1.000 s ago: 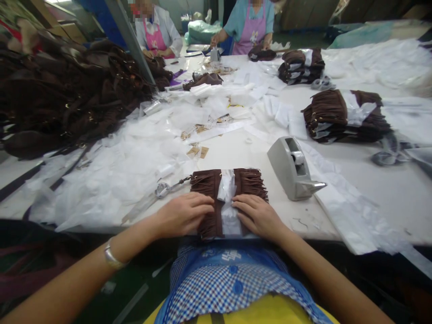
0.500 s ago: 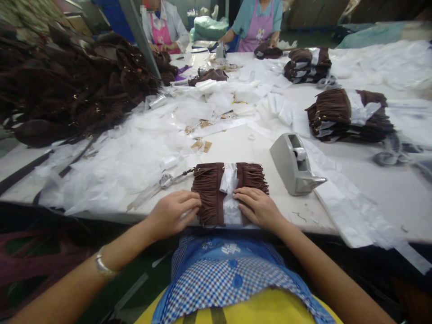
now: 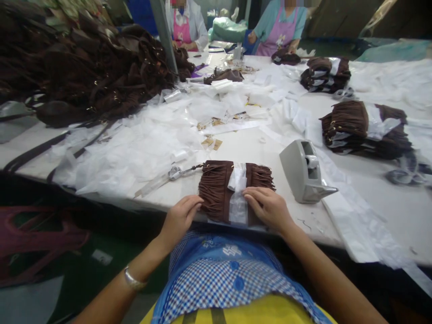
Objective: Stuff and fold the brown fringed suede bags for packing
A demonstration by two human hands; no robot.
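Note:
A dark brown fringed bag (image 3: pixel 216 191) lies flat near the table's front edge, with a white wrap (image 3: pixel 239 207) round its middle. Its strap end, in clear film (image 3: pixel 158 182), trails off to the left. At the bag's left side, my left hand (image 3: pixel 182 218) has thumb and fingers pinched together on the edge of the fringe. My right hand (image 3: pixel 268 208) rests on the bag's right half, fingers stretched out and fingertips touching the edge of the white wrap. Just right of the bag stands a grey tape dispenser (image 3: pixel 300 175).
A big heap of brown bags (image 3: pixel 94 72) fills the left. White tissue sheets (image 3: pixel 135 148) and brown tags (image 3: pixel 212 143) lie about. Stacks of wrapped bags (image 3: pixel 367 128) stand at right. Two people in aprons (image 3: pixel 281 29) work across the table. A red stool (image 3: pixel 37 240) is below left.
My view has shifted, so most things appear farther right. My left hand has drawn back a little toward the bag's left edge, its fingers more pinched. My right hand stays on the bag.

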